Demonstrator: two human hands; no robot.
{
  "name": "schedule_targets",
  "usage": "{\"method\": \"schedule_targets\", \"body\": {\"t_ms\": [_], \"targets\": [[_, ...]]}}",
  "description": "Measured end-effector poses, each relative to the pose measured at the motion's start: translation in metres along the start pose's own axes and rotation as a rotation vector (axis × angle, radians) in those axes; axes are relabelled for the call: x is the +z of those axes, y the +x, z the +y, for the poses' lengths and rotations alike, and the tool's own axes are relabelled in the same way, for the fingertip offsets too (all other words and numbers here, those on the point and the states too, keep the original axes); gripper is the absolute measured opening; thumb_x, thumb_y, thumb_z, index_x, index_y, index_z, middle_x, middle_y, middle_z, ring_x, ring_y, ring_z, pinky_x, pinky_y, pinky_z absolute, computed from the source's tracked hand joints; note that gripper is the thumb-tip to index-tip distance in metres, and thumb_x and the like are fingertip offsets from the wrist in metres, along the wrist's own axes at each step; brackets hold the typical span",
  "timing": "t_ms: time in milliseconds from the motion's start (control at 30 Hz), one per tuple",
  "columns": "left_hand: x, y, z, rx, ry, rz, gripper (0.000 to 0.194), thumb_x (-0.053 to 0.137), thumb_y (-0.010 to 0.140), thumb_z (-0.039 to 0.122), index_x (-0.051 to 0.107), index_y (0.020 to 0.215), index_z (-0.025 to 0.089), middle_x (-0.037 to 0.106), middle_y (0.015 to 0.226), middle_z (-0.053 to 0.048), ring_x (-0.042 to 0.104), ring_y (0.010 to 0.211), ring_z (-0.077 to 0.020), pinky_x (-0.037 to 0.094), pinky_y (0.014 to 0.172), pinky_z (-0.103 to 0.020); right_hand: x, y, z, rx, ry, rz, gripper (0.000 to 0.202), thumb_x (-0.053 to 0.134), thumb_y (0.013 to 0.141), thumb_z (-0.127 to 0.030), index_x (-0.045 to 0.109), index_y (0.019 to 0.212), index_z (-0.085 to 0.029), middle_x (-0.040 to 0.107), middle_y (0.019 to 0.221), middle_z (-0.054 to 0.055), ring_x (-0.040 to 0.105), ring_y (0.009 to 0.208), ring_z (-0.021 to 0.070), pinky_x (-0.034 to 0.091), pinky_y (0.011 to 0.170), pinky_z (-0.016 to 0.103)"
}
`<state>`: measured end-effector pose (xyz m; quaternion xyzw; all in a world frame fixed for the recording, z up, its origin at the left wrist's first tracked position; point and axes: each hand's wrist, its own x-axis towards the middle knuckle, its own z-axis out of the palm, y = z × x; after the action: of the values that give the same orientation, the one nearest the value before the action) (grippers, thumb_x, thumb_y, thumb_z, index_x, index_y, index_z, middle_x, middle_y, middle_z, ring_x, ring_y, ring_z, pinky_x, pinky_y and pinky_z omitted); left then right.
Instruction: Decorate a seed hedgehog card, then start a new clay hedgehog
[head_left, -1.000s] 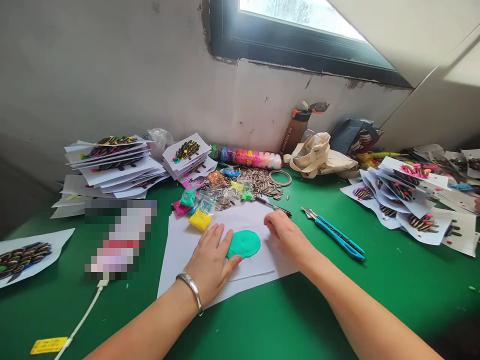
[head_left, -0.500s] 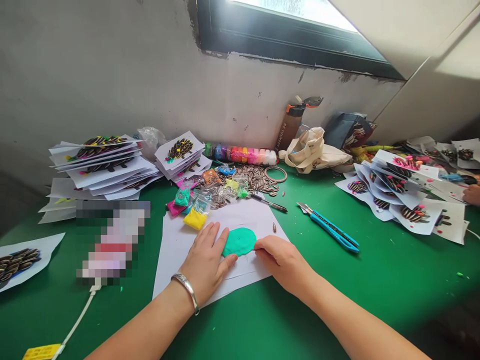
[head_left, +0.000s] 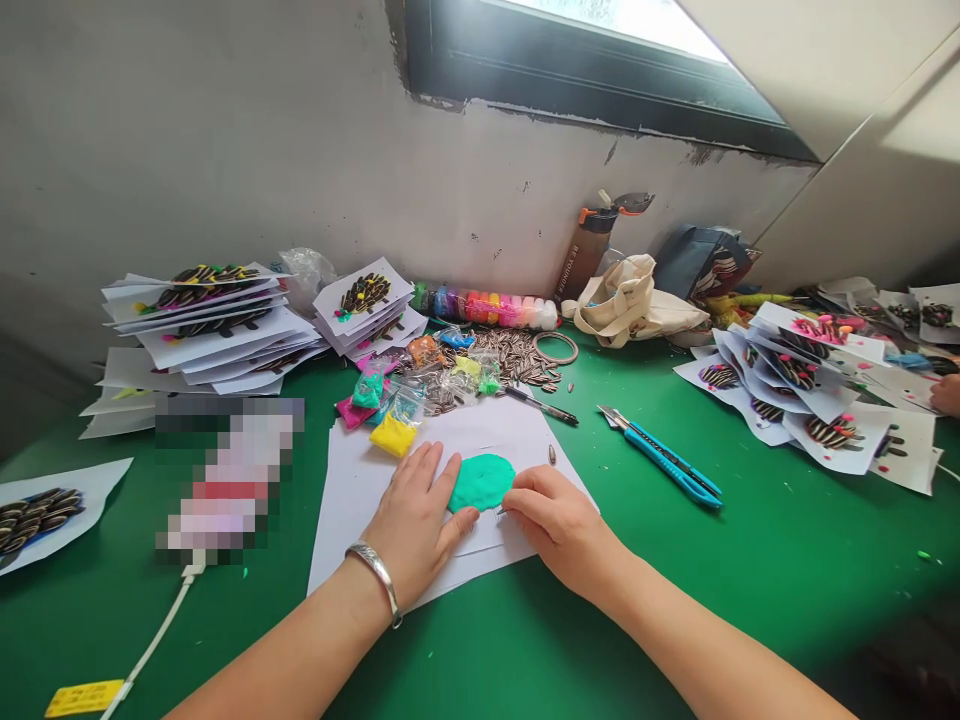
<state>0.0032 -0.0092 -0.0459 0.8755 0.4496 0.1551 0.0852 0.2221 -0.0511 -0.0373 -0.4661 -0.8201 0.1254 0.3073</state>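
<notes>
A flat oval of turquoise modelling clay (head_left: 482, 482) lies on white paper (head_left: 345, 510). My left hand (head_left: 424, 495), with a silver bangle at the wrist, rests flat on the paper, fingers spread around the clay's left side. At the clay's lower right edge, my right hand (head_left: 551, 515) is closed in a pinch. A small, dark, thin tip pokes out from its fingertips; it looks like a sunflower seed, mostly hidden by the fingers. One loose sunflower seed (head_left: 552, 455) lies on the paper just beyond this hand.
Bagged clay, including a yellow pack (head_left: 394, 435), lies beside a heap of sunflower seeds (head_left: 529, 358). A pen (head_left: 544, 405) and blue utility knife (head_left: 664, 460) are to the right. Card stacks (head_left: 217, 345) stand left and right (head_left: 817, 385). Another person's hand (head_left: 946, 393) shows far right.
My right hand has shifted slightly down and left along the clay's edge, still pinched. My left hand stays in place. The whole view has drifted slightly.
</notes>
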Motion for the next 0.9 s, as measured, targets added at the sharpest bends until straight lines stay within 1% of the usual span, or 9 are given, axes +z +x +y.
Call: {"method": "schedule_targets", "body": {"t_ms": [100,233,400,500,633,767,900], "targets": [[0.001,0.000,0.000,-0.005,-0.016,0.023,0.056,0.045,0.090,0.049,0.051,0.133,0.013,0.045,0.141,-0.019,0.035,0.133,-0.0372,0.035,0.106,-0.055,0.002,0.000,0.001,0.000,-0.012,0.017,0.022,0.045,0.091,-0.011,0.064,0.092,-0.021,0.060,0.085,0.007,0.055,0.079,0.0169,0.046,0.066,0.028],[0.003,-0.001,0.000,0.001,-0.018,0.046,0.055,0.044,0.090,0.049,0.051,0.132,0.014,0.045,0.141,-0.019,0.035,0.133,-0.0368,0.036,0.105,-0.055,0.005,0.001,0.001,-0.013,-0.027,-0.009,0.023,0.044,0.090,-0.009,0.064,0.093,-0.021,0.061,0.083,0.006,0.054,0.076,0.0165,0.045,0.067,0.029],[0.001,0.000,0.002,0.006,0.011,0.026,0.056,0.045,0.090,0.048,0.051,0.132,0.011,0.045,0.140,-0.020,0.036,0.132,-0.0375,0.036,0.105,-0.056,0.011,0.003,0.000,0.030,-0.109,-0.010,0.023,0.043,0.089,-0.008,0.063,0.084,-0.019,0.060,0.077,0.005,0.051,0.073,0.0173,0.042,0.067,0.030],[-0.001,0.001,0.003,0.002,0.033,-0.003,0.057,0.044,0.090,0.047,0.050,0.133,0.009,0.044,0.141,-0.021,0.035,0.133,-0.0379,0.036,0.105,-0.056,0.012,0.003,-0.002,0.050,-0.099,-0.004,0.023,0.042,0.089,-0.007,0.062,0.083,-0.018,0.059,0.077,0.006,0.051,0.074,0.0176,0.041,0.067,0.030],[-0.001,0.001,0.003,-0.009,0.032,-0.007,0.057,0.046,0.090,0.047,0.051,0.132,0.010,0.043,0.141,-0.021,0.035,0.133,-0.0377,0.035,0.106,-0.055,0.011,0.002,-0.003,0.033,-0.065,-0.018,0.022,0.043,0.088,-0.007,0.061,0.083,-0.018,0.059,0.077,0.005,0.051,0.074,0.0177,0.041,0.068,0.031],[-0.001,0.001,0.003,-0.004,0.027,0.010,0.056,0.047,0.089,0.047,0.051,0.132,0.010,0.044,0.141,-0.021,0.036,0.132,-0.0376,0.036,0.106,-0.056,0.009,0.002,-0.002,0.064,-0.046,-0.015,0.022,0.043,0.088,-0.006,0.060,0.084,-0.018,0.058,0.078,0.006,0.050,0.075,0.0178,0.041,0.067,0.031],[-0.002,0.001,0.004,-0.005,0.038,0.003,0.056,0.045,0.090,0.047,0.051,0.132,0.010,0.044,0.141,-0.020,0.036,0.132,-0.0373,0.037,0.105,-0.056,0.003,0.002,0.003,0.049,-0.024,-0.064,0.022,0.043,0.088,-0.006,0.060,0.084,-0.018,0.058,0.079,0.005,0.050,0.076,0.0175,0.041,0.068,0.030]]}}
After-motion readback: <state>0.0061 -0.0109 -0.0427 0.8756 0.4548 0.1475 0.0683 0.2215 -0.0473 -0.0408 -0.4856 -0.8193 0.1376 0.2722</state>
